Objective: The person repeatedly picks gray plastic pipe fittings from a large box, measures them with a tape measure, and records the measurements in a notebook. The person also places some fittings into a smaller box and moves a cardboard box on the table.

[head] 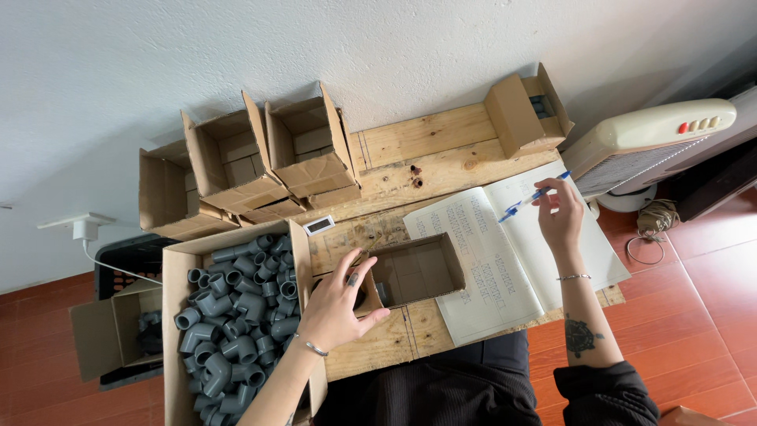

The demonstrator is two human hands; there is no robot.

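Resting on the small box's (414, 272) left end mid-worktop (426, 146), the left hand (341, 304) lies open, gripping nothing; the right hand (561, 213) pinches a pen (532, 197) over the notebook (512, 252), rightward.

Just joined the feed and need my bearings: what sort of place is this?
Likely a small home packing station: a rough wooden table against a plain wall, a big box of grey pipe fittings, small cardboard boxes, and an open ledger.
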